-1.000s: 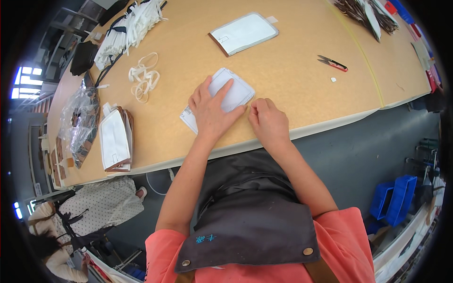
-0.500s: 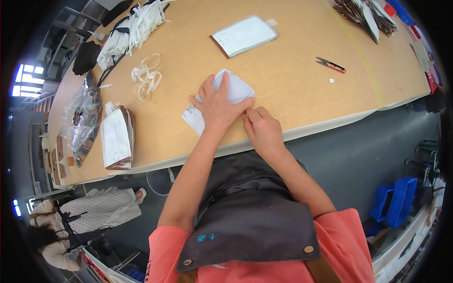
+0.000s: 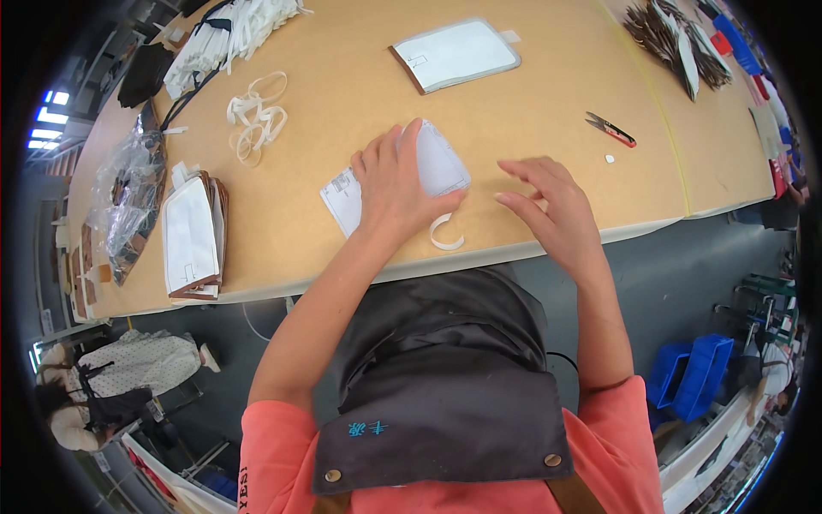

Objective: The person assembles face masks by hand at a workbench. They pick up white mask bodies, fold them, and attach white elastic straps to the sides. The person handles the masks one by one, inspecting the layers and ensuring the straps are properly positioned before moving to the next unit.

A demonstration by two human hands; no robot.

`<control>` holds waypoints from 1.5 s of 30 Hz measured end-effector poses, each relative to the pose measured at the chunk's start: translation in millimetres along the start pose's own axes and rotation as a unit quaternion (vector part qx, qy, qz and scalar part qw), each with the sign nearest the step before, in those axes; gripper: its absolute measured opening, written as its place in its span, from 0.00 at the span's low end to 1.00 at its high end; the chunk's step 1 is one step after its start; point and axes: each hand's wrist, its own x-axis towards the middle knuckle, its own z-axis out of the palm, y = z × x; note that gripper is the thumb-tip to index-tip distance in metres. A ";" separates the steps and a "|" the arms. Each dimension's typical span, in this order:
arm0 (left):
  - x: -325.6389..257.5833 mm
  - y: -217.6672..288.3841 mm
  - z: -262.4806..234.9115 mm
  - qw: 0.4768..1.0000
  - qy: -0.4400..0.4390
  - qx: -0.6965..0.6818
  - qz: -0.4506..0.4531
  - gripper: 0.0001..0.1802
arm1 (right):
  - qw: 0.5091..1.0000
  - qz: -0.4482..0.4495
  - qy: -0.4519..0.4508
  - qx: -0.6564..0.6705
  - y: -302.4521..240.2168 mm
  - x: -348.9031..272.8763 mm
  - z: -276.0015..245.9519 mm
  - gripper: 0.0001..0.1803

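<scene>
White panel lies partly hidden beneath left hand.

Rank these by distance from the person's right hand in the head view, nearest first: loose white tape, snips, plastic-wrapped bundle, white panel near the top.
1. Snips, beyond the right hand, to its right.
2. White panel, farther up, to the left.
3. Loose white tape, well to the left.
4. Plastic-wrapped bundle, at far left.

White panel: rounded corners at R end, dark printed lines, at angle on tan table, mid pt hidden. White strip: narrow, curled like open C, nr table's front edge, w/ panel just beyond.
</scene>
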 end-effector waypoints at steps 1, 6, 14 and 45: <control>0.4 0.3 -2.0 1.000 -0.004 -0.011 0.005 0.62 | 0.998 -0.053 -0.018 -0.042 12.3 13.7 7.2 0.28; 4.7 5.4 -12.7 0.999 -0.026 -0.027 0.006 0.67 | 0.937 -0.226 -0.201 -0.175 25.9 79.2 29.3 0.54; 4.2 1.1 -13.4 0.999 -0.022 -0.033 0.014 0.66 | 0.867 -0.286 -0.340 -0.223 22.4 117.0 40.9 0.64; -83.8 14.6 -48.8 0.991 0.050 -0.124 0.013 0.26 | 0.870 -0.233 -0.361 -0.241 20.1 116.0 48.9 0.61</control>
